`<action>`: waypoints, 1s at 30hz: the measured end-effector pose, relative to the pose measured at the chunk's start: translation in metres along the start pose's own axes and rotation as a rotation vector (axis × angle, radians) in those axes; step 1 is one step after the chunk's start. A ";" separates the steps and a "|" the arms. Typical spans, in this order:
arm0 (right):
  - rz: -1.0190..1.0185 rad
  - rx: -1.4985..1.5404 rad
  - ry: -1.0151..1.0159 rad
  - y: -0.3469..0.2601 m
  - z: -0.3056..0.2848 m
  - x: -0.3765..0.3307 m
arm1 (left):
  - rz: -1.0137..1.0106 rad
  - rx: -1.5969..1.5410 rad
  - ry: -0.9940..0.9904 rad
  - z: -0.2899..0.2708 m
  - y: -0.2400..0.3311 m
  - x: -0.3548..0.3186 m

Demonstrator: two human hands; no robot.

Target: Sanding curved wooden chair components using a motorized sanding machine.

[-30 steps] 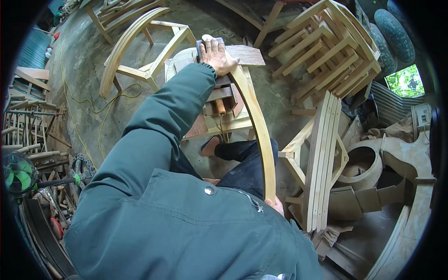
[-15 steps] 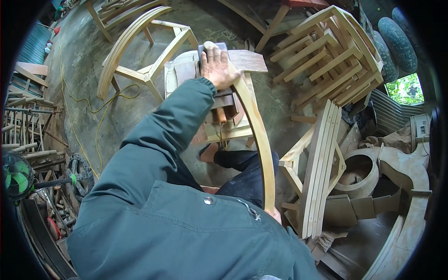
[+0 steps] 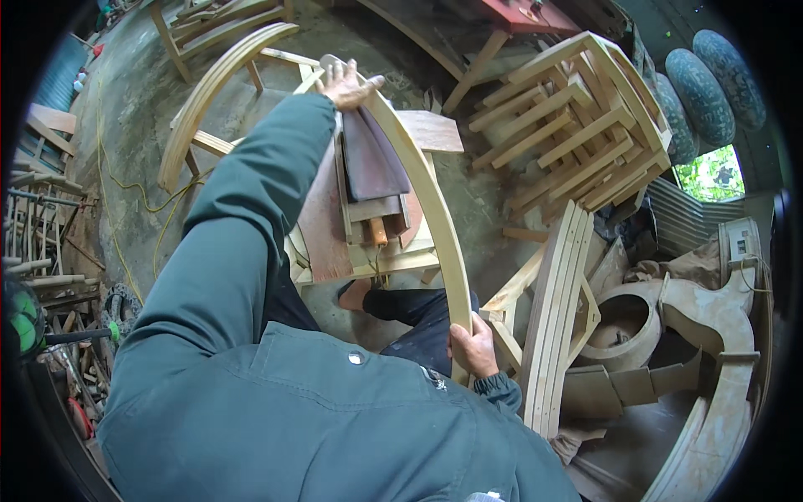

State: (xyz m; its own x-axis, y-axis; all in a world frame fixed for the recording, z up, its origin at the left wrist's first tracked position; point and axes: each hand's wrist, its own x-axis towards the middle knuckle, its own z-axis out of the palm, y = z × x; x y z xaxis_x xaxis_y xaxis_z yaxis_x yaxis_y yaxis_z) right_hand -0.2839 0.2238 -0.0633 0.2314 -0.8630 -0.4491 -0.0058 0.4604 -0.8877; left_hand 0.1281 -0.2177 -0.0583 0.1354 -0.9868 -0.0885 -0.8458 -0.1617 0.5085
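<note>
I hold a long curved pale wooden slat that arcs from upper left down to lower middle. My left hand rests on its far upper end, arm stretched out in a teal jacket sleeve. My right hand is closed around the slat's near lower end, beside my knee. Under the arc lies a small wooden stand with dark brown boards stacked on it.
A stack of pale wooden frames stands at upper right. Upright slats lean at right of my right hand. Curved frame pieces lie on the concrete floor at upper left. Bulky curved forms sit at right, metal clutter at left.
The curved slat has lifted and shifted up the picture, uncovering the dark boards. My left hand moved up along with its far end. My right hand, mostly hidden before, is in plain view now.
</note>
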 end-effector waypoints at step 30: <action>-0.409 -1.070 0.272 0.070 -0.024 -0.188 | 0.291 0.267 0.106 0.063 0.033 -0.182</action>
State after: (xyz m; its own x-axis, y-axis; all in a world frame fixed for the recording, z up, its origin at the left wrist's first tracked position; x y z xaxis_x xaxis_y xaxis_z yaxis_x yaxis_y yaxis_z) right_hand -0.3510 0.4135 -0.0428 0.1910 -0.9816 -0.0033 -0.8229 -0.1583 -0.5456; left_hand 0.0431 -0.0426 -0.0799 -0.0886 -0.9885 0.1225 -0.9590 0.1178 0.2576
